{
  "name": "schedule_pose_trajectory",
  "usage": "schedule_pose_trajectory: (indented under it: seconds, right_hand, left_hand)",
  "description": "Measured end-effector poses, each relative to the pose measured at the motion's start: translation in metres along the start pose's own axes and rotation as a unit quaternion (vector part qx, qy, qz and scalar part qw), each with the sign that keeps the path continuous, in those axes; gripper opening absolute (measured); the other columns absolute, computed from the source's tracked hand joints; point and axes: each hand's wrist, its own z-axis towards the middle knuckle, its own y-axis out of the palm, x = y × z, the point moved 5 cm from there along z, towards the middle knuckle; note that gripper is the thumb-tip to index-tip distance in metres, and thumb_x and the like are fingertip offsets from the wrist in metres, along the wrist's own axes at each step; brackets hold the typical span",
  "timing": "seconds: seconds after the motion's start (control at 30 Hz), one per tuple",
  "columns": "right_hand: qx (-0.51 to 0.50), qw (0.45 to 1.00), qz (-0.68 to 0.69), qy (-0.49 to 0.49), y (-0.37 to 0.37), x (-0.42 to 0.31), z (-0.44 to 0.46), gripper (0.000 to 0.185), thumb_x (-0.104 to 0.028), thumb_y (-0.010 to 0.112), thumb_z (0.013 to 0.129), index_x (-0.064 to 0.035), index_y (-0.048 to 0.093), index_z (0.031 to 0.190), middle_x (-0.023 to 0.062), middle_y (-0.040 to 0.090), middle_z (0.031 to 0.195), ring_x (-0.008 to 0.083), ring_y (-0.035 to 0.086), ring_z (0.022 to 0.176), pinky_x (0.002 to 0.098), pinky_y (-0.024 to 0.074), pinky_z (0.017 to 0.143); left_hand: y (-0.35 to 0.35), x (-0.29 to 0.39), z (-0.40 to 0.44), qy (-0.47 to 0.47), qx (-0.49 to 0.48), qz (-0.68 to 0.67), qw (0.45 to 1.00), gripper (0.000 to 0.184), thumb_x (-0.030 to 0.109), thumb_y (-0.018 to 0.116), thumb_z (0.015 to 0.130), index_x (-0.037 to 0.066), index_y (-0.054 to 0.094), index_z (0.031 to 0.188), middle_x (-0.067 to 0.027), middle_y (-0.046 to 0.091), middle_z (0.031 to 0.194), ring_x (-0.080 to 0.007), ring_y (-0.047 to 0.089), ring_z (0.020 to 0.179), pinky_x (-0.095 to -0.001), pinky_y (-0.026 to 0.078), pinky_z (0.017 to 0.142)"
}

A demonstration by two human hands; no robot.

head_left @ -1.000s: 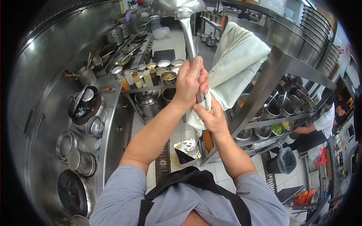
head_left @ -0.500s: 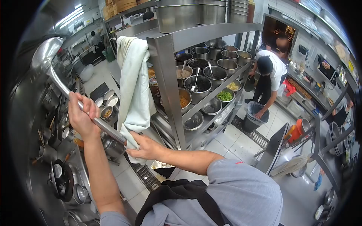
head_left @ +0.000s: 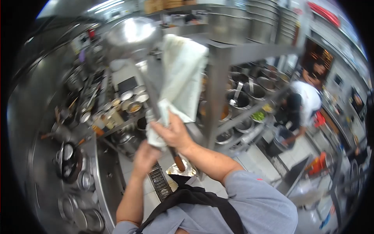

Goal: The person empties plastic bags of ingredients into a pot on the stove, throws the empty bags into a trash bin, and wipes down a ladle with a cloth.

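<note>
A large metal ladle [head_left: 146, 78] rises in front of me, its big round bowl at the top and its brown handle end at the bottom. My right hand [head_left: 173, 132] is closed on a white cloth [head_left: 183, 74] around the ladle's handle. The cloth hangs over the rail beside the shelf, with its lower part in that hand. Just below and to the left, my left hand [head_left: 147, 156] is apart from the handle. Motion blurs its fingers, so their shape is unclear.
At right, a metal shelf rack [head_left: 218, 89] carries several bowls of ingredients. A stove with woks [head_left: 70, 163] lies left. Beyond the rack, a person in a white shirt [head_left: 306, 99] bends over a bin [head_left: 278, 142]. Another person stands behind.
My left hand has come off the ladle handle and moved down. The ladle has swung more upright, and my right hand still grips cloth and handle. The view has shifted left.
</note>
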Motion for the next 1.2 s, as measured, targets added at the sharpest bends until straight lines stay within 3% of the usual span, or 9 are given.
schedule_pose_trajectory:
  seconds: [0.07, 0.1, 0.13, 0.23, 0.5, 0.77, 1.03, 1.13, 1.2]
  right_hand:
    - [0.012, 0.998, 0.059, -0.027, 0.014, 0.005, 0.014, 0.029, -0.009, 0.064, 0.086, 0.0012, 0.057, 0.112, 0.0066, 0.066, 0.089, 0.0122, 0.062, 0.079, 0.0269, 0.0497, 0.069]
    - [0.004, 0.994, 0.104, -0.041, 0.022, -0.003, 0.018, 0.025, -0.008, 0.062, 0.087, 0.0004, 0.058, 0.109, 0.0045, 0.065, 0.089, 0.0099, 0.061, 0.076, 0.0249, 0.0485, 0.066]
    - [0.012, 0.992, 0.121, -0.031, 0.03, -0.004, 0.021, 0.023, -0.007, 0.061, 0.087, -0.0002, 0.058, 0.109, 0.0029, 0.064, 0.086, 0.0081, 0.059, 0.072, 0.0235, 0.047, 0.063]
    - [0.006, 0.987, 0.159, -0.038, 0.048, -0.003, 0.025, 0.024, -0.009, 0.063, 0.087, -0.0002, 0.056, 0.108, 0.0051, 0.063, 0.087, 0.0104, 0.061, 0.071, 0.0239, 0.0486, 0.062]
    - [0.106, 0.967, 0.221, -0.07, 0.039, -0.05, 0.072, 0.018, -0.015, 0.067, 0.087, -0.0015, 0.059, 0.097, 0.0011, 0.062, 0.08, 0.0087, 0.057, 0.063, 0.0228, 0.0445, 0.056]
    - [0.038, 0.989, 0.141, 0.003, 0.049, -0.011, 0.051, 0.02, -0.018, 0.067, 0.088, -0.0027, 0.057, 0.096, 0.0012, 0.062, 0.07, 0.0099, 0.059, 0.057, 0.0239, 0.0468, 0.052]
    - [0.057, 0.992, 0.112, 0.022, 0.044, 0.04, 0.008, 0.021, -0.016, 0.061, 0.091, -0.0004, 0.057, 0.105, 0.0037, 0.064, 0.082, 0.0075, 0.057, 0.066, 0.0229, 0.0456, 0.058]
    - [0.044, 0.995, 0.079, 0.051, 0.047, 0.063, -0.016, 0.024, -0.014, 0.062, 0.091, 0.001, 0.056, 0.109, 0.007, 0.064, 0.091, 0.01, 0.058, 0.075, 0.0244, 0.0473, 0.066]
    - [0.056, 0.994, -0.094, -0.021, 0.041, 0.079, -0.029, 0.018, -0.011, 0.058, 0.092, 0.0008, 0.056, 0.106, 0.006, 0.061, 0.091, 0.0115, 0.056, 0.076, 0.026, 0.0471, 0.065]
  left_hand:
    - [0.035, -0.034, -0.022, -0.101, -0.109, -0.047, 0.988, 0.046, 0.02, 0.07, 0.085, -0.002, 0.051, 0.121, -0.012, 0.061, 0.108, -0.0182, 0.059, 0.105, -0.0348, 0.047, 0.092]
    - [0.047, -0.035, -0.019, -0.007, -0.046, -0.121, 0.992, 0.039, 0.019, 0.072, 0.084, -0.001, 0.052, 0.11, -0.009, 0.063, 0.092, -0.0146, 0.062, 0.086, -0.0316, 0.051, 0.075]
    - [0.043, -0.036, -0.017, -0.004, -0.022, -0.12, 0.993, 0.039, 0.019, 0.072, 0.084, -0.001, 0.052, 0.11, -0.009, 0.063, 0.092, -0.0146, 0.062, 0.086, -0.0316, 0.051, 0.075]
    - [0.031, -0.043, -0.014, -0.129, 0.04, -0.168, 0.976, 0.026, 0.02, 0.072, 0.084, 0.005, 0.053, 0.075, 0.0042, 0.048, 0.055, -0.0057, 0.042, 0.048, -0.0269, 0.033, 0.044]
    - [0.027, -0.095, -0.076, -0.146, 0.12, 0.011, 0.982, 0.032, 0.024, 0.073, 0.082, 0.003, 0.054, 0.068, 0.0037, 0.044, 0.053, -0.0059, 0.037, 0.052, -0.0274, 0.031, 0.046]
    - [0.045, -0.078, -0.064, -0.223, -0.068, -0.28, 0.931, 0.027, 0.008, 0.065, 0.086, 0.008, 0.044, 0.07, -0.0007, 0.043, 0.053, -0.0086, 0.039, 0.042, -0.0258, 0.028, 0.039]
    - [0.039, -0.077, -0.046, -0.239, 0.024, -0.187, 0.953, 0.022, 0.017, 0.068, 0.084, 0.006, 0.057, 0.069, 0.0032, 0.047, 0.051, -0.0074, 0.043, 0.042, -0.0263, 0.03, 0.04]
    - [0.023, -0.082, -0.029, -0.132, 0.073, 0.086, 0.985, 0.022, 0.019, 0.069, 0.078, -0.001, 0.062, 0.08, -0.0112, 0.057, 0.055, -0.0188, 0.054, 0.047, -0.0362, 0.041, 0.049]
    - [0.017, -0.07, -0.017, 0.064, 0.171, 0.054, 0.982, 0.021, 0.014, 0.071, 0.074, -0.002, 0.064, 0.086, -0.0113, 0.06, 0.057, -0.0196, 0.055, 0.046, -0.035, 0.044, 0.049]
